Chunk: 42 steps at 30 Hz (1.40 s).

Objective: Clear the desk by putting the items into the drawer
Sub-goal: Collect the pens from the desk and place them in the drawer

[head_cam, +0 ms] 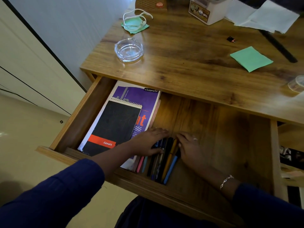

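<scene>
Below, slim pens (pixel 168 162) in grainy wooden drawer (pixel 213 129).

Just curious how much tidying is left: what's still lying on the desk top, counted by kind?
Face mask: 1
Glass ashtray: 1
Boxes: 2, brown box and white box
Paper pile: 1
Black stick: 1
Small black item: 1
Green sticky pad: 1
Tape roll: 1
Total: 9
</scene>
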Each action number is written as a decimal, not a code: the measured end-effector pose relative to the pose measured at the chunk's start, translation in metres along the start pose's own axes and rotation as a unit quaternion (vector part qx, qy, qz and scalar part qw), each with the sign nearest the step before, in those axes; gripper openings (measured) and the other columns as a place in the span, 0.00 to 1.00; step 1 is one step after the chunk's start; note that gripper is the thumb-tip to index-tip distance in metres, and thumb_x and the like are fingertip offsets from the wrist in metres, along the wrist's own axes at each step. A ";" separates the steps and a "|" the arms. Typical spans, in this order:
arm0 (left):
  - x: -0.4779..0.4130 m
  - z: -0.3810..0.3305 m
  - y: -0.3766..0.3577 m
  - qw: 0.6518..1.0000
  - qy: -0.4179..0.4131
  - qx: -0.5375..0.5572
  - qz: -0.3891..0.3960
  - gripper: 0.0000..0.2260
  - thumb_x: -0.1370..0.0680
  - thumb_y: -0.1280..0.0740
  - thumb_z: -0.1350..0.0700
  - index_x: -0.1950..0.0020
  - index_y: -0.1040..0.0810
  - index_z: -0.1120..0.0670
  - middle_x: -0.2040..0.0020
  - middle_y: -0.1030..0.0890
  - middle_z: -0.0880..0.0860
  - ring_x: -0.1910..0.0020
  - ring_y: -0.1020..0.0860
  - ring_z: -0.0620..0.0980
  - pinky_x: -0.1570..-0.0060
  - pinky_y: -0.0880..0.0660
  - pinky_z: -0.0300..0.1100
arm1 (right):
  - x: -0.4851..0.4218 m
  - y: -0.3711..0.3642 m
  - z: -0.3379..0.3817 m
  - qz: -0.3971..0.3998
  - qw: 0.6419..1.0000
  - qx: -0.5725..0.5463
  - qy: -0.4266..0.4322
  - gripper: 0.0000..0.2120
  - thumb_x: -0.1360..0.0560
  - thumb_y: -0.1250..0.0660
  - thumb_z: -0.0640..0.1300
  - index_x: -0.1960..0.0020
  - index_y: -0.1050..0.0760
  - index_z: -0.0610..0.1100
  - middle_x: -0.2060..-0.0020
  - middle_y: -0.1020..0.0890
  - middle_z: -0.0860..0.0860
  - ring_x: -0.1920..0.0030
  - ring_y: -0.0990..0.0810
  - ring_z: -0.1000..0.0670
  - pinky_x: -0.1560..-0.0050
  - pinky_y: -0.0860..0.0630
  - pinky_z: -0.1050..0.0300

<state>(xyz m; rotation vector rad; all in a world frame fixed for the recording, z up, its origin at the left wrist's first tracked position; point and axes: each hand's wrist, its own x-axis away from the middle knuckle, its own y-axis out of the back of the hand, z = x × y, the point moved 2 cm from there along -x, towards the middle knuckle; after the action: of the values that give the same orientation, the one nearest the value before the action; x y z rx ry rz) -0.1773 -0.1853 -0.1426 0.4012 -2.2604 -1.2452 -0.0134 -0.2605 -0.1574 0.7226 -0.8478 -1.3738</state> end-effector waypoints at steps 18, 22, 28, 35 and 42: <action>0.009 -0.003 0.014 0.979 0.062 0.166 -0.099 0.25 0.19 0.45 0.64 0.24 0.47 0.52 0.23 0.50 0.54 0.24 0.54 0.49 0.28 0.47 0.46 | 0.007 0.015 0.010 -0.006 0.999 -0.032 -0.027 0.19 0.23 0.42 0.34 0.33 0.31 0.40 0.37 0.27 0.44 0.36 0.31 0.45 0.39 0.36 0.58; 0.020 -0.008 0.019 0.972 0.079 0.176 -0.130 0.23 0.18 0.45 0.59 0.24 0.47 0.52 0.23 0.50 0.55 0.24 0.54 0.50 0.28 0.50 0.46 | 0.016 0.016 0.021 0.010 0.998 -0.007 -0.056 0.19 0.22 0.43 0.37 0.31 0.32 0.42 0.35 0.29 0.45 0.35 0.32 0.45 0.37 0.35 0.56; 0.042 -0.028 0.015 0.968 0.077 0.183 -0.156 0.23 0.18 0.44 0.57 0.25 0.45 0.56 0.23 0.47 0.58 0.24 0.53 0.52 0.28 0.49 0.45 | 0.040 0.013 0.049 0.032 0.994 0.018 -0.102 0.19 0.21 0.43 0.40 0.30 0.35 0.43 0.33 0.31 0.45 0.34 0.34 0.45 0.37 0.33 0.55; 0.080 -0.053 0.010 0.968 0.055 0.114 -0.215 0.20 0.18 0.45 0.56 0.26 0.40 0.58 0.25 0.39 0.58 0.24 0.48 0.53 0.28 0.49 0.44 | 0.070 0.007 0.087 0.018 0.991 0.030 -0.132 0.18 0.20 0.43 0.44 0.30 0.35 0.45 0.33 0.31 0.46 0.35 0.32 0.46 0.40 0.29 0.53; 0.099 -0.056 -0.007 0.974 0.022 -0.001 -0.224 0.22 0.18 0.51 0.51 0.29 0.35 0.60 0.29 0.32 0.58 0.26 0.40 0.54 0.27 0.53 0.47 | 0.093 0.004 0.112 -0.088 0.990 0.081 -0.078 0.16 0.20 0.43 0.49 0.35 0.30 0.46 0.39 0.25 0.48 0.40 0.27 0.48 0.45 0.29 0.57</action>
<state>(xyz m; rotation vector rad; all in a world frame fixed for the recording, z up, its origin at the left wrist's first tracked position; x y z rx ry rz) -0.2262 -0.2761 -0.0936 0.9708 -2.2008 -1.4328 -0.1063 -0.3478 -0.0863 0.8397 -1.0481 -1.5466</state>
